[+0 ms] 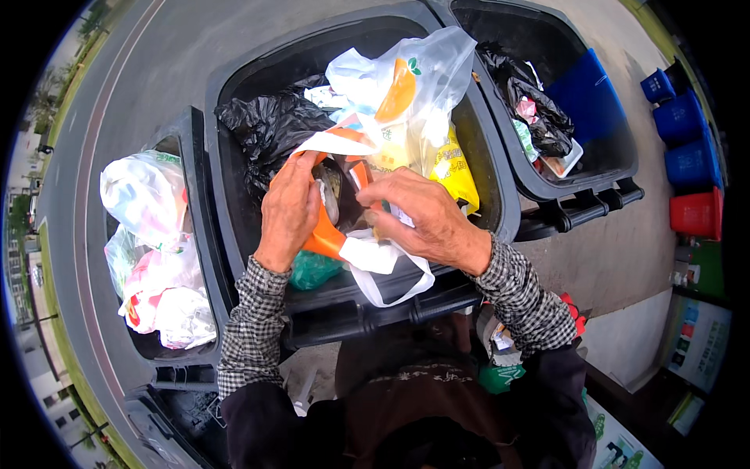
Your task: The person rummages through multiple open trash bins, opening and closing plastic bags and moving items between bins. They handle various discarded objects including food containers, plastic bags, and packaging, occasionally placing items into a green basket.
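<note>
Over an uncovered black wheeled bin, my left hand grips the edge of an orange and white handled bag. My right hand is at the bag's mouth, thumb and fingers curled close together; whether they pinch something is unclear. Small items show inside the bag, partly hidden by my fingers. One white strap loops down over the bin's near rim. Beyond my hands lie a translucent plastic bag with an orange print, a black plastic bag, a yellow printed bag and a green bag.
A bin at the left is heaped with tied plastic bags. Another bin at the upper right holds black bags and a white tray. Blue bins and a red bin stand farther right. A road runs along the left.
</note>
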The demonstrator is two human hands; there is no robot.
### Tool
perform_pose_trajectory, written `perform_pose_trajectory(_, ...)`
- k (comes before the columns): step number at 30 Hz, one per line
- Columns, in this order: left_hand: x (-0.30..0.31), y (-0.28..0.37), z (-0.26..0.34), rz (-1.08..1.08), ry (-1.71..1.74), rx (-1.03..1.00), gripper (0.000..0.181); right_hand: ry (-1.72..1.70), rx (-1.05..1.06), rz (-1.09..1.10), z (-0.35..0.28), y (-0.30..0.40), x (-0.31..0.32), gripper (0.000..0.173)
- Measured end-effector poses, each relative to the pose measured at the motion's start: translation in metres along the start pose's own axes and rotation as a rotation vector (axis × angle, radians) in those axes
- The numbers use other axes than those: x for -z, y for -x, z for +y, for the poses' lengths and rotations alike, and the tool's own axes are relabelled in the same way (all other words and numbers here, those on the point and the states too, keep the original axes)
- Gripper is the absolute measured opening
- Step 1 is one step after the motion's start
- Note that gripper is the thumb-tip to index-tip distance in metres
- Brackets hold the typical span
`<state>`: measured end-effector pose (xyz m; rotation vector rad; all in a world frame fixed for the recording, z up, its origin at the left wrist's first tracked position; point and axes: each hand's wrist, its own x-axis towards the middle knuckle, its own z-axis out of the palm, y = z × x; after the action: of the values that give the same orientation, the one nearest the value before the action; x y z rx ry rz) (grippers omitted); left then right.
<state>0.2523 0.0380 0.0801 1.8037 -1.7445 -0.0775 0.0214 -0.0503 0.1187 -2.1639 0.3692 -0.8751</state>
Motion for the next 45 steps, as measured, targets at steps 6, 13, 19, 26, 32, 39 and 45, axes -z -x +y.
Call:
perform_pose_trajectory(6, -0.003, -0.002, -0.006, -0.038, -0.066, -0.064, 0.060, 0.342, 0.070, -0.265, 0.028, 0.029, -0.038, 0.012)
perform_pose_trajectory(13, -0.020, 0.001, 0.022, -0.116, -0.190, -0.053, 0.054, 0.374, -0.054, -0.321, 0.031, 0.033, -0.034, 0.028)
perform_pose_trajectory(19, -0.016, 0.000, 0.017, -0.015, -0.101, -0.074, 0.038, 0.366, -0.115, -0.309, 0.031, 0.029, -0.029, 0.036)
perform_pose_trajectory(26, 0.003, 0.007, 0.010, -0.004, -0.085, 0.015, 0.029, 0.511, -0.305, -0.496, 0.021, 0.031, -0.023, 0.042)
perform_pose_trajectory(32, -0.001, 0.012, 0.014, 0.030, -0.101, -0.002, 0.025, 0.473, -0.254, -0.446, 0.009, 0.025, -0.015, 0.033)
perform_pose_trajectory(39, -0.007, 0.015, 0.017, -0.040, -0.091, 0.032, 0.028, 0.277, 0.008, -0.308, 0.001, -0.014, -0.031, 0.014)
perform_pose_trajectory(45, -0.003, 0.029, 0.022, -0.067, -0.143, 0.026, 0.027, 0.197, -0.243, -0.320, 0.082, 0.022, -0.070, 0.018)
